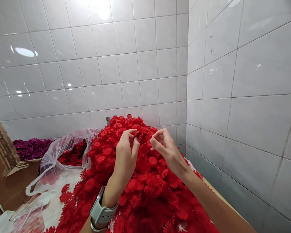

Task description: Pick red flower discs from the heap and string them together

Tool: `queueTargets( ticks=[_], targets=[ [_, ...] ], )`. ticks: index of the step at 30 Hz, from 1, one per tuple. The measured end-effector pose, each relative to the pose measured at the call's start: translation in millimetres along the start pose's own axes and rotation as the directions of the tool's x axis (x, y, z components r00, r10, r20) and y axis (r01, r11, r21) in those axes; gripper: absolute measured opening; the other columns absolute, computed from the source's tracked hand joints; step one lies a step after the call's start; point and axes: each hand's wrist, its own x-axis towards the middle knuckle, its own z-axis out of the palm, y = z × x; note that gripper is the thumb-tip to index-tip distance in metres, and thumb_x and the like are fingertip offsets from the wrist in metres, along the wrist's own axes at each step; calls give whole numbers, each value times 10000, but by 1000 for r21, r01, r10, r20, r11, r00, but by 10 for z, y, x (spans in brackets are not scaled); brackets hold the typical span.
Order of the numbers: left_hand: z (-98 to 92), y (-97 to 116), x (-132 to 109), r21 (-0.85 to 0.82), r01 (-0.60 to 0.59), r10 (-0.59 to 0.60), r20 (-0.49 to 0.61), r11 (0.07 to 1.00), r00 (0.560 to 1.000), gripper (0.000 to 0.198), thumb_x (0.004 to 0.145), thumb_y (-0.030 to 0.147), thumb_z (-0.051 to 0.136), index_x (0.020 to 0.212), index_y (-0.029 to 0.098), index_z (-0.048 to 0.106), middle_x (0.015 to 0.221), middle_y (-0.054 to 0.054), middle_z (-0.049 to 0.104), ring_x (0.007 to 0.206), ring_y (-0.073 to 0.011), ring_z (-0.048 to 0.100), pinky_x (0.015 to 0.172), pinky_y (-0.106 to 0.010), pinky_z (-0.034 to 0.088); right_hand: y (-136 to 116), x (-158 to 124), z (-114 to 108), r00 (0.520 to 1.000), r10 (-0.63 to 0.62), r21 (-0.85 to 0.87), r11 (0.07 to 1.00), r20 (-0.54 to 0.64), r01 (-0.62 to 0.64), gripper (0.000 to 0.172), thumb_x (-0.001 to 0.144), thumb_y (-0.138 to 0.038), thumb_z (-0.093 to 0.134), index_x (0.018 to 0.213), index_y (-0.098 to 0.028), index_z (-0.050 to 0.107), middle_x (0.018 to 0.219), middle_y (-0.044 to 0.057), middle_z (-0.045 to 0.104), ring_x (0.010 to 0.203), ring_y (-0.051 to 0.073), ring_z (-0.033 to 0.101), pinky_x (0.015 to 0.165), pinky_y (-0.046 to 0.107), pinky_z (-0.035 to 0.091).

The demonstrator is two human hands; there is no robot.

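A large heap of red artificial flower heads [151,181] fills the middle of the view, under both hands. Above it, my left hand [127,150] pinches a dark red flower piece [140,136] between thumb and fingertips. A pale watch with a light strap is on that wrist. My right hand [163,145] hovers just to the right, apart from the left, its thumb and fingers curled toward each other. Whether anything small sits between those right fingertips does not show.
A clear plastic bag [55,155] with red flower heads stands at the left, in front of purple petals [32,147]. A cardboard box [5,174] is at the far left, a clear plastic container [26,216] below it. White tiled walls [145,64] close off back and right.
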Motion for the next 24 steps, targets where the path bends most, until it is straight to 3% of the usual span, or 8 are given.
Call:
queueTargets(
  ticks=[3,6,10,13,16,18,21,24],
  targets=[
    [15,37,-62,13,-154,153,44,988,987,61,848,189,455,793,211,442,1093,-112,609,921,-176,639,772,-322,534,-17,-16,5,997,45,-207,978,64,-31,410,828,-566,505,663,-210,386,605,-50,409,561,119,370,514,259,298],
    [31,75,-105,4,-216,215,82,976,973,49,856,184,451,814,208,447,1115,-122,600,991,-182,624,809,-325,529,-30,-42,48,998,11,-257,966,61,6,421,895,-513,407,609,-207,356,551,-51,375,516,112,321,493,266,253],
    [9,128,-96,-48,-73,79,151,996,985,81,801,197,519,866,197,471,1012,-96,633,924,-189,636,773,-309,526,-51,-63,62,997,-11,-277,960,77,32,369,929,-386,362,608,-205,380,573,-33,413,530,120,341,509,267,274],
    [-29,158,-69,-29,31,-23,236,999,971,138,798,171,482,926,189,530,896,-48,650,846,-175,626,747,-276,492,-70,-65,32,982,-41,-271,958,183,91,330,930,-327,347,623,-208,372,587,-26,425,531,123,349,509,268,279],
    [-53,168,-60,9,72,-71,279,997,958,143,821,183,421,728,200,528,673,14,597,622,-140,549,606,-238,422,-84,-59,-1,958,-111,-269,945,265,184,304,920,-295,351,630,-208,369,581,-24,428,517,122,348,512,273,277],
    [-55,171,-64,15,115,-114,297,993,948,278,848,268,410,578,208,433,543,39,498,511,-122,442,519,-237,349,-86,-52,-12,959,-140,-253,946,245,203,295,898,-291,387,616,-210,357,566,-27,420,506,118,339,506,272,278],
    [-48,188,-73,23,172,-169,335,985,927,407,866,391,391,501,221,333,464,50,375,457,-113,335,465,-251,265,-82,-49,-1,980,-86,-96,990,179,104,295,867,-330,425,602,-210,376,547,-33,409,494,112,357,490,262,309],
    [-42,207,-82,39,90,-98,302,995,948,411,858,364,400,487,229,285,455,52,332,443,-109,286,465,-262,223,-82,-69,34,995,4,51,999,100,-9,378,858,-419,419,549,-208,371,515,-35,378,480,110,371,480,261,323]
  ],
)
